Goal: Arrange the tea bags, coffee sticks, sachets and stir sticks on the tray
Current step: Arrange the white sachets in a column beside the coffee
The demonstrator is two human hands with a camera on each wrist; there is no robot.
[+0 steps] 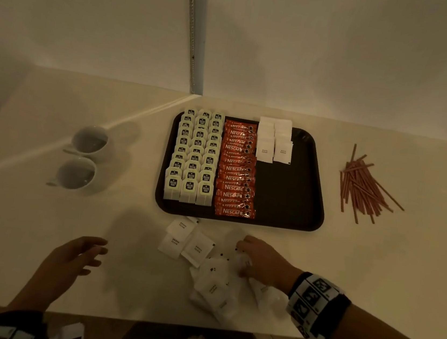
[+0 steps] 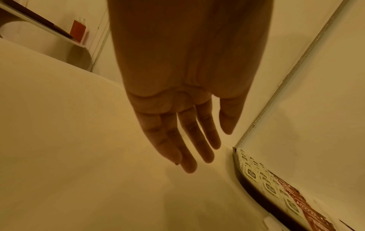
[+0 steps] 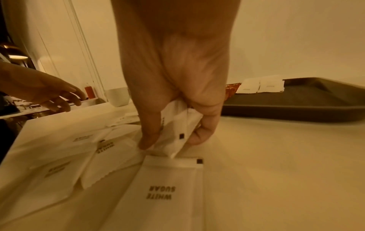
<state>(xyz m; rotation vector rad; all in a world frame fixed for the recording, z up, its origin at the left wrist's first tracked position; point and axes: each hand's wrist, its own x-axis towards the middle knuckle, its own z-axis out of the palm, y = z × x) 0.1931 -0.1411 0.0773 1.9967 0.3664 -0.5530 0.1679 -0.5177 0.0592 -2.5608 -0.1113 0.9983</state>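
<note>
White table (image 1: 40, 231); right hand (image 1: 261, 261) pinches sugar sachets (image 3: 177, 132), apparently tilted corner-down; left hand (image 1: 70, 263) spread, empty

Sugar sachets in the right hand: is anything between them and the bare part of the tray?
Nothing visible. The right hand pinches sachets over bare table; the tray is bare below the sachets already laid.

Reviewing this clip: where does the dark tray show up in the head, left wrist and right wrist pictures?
Head: the tray lies at centre, on the table beyond both hands.
Left wrist: only its near-left corner and rim show, at lower right, with tea bags on it.
Right wrist: its bare right part sits at middle right, beyond the right hand.
Shared landmark: the red coffee sticks on the tray, visible in all three views.
</note>
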